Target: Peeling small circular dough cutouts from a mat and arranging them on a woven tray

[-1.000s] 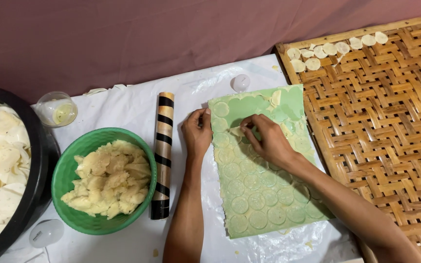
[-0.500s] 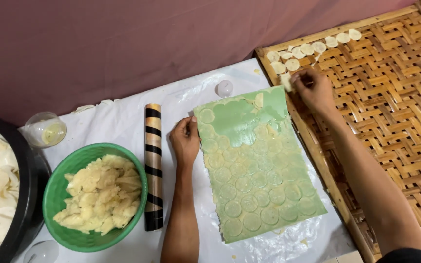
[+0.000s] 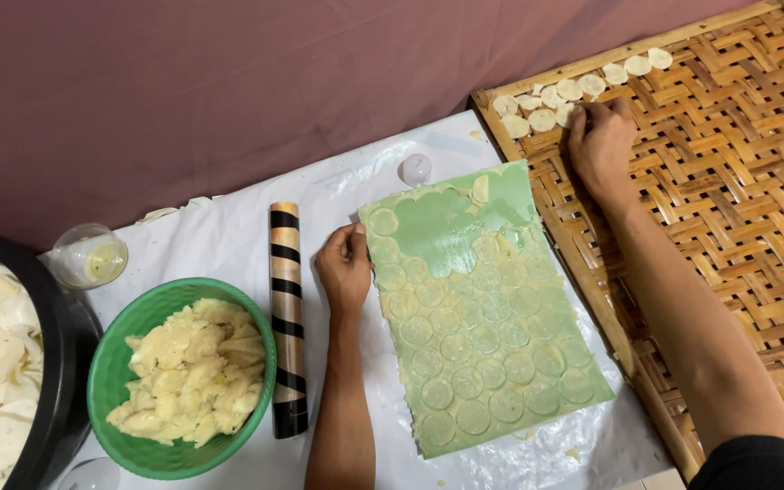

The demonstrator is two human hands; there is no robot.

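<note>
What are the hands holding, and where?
Left hand pinches the green sheet's left edge. Right hand touches a dough disc on the woven tray; grip unclear.

A white plastic sheet (image 3: 229,227) covers the surface, frame centre. On it: green mat (image 3: 483,308), striped roller (image 3: 287,318), green bowl (image 3: 129,436). Woven tray (image 3: 755,181) sits right.

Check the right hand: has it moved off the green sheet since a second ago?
Yes. The right hand has left the green sheet and gone up and right onto the woven tray, by the row of dough discs.
</note>
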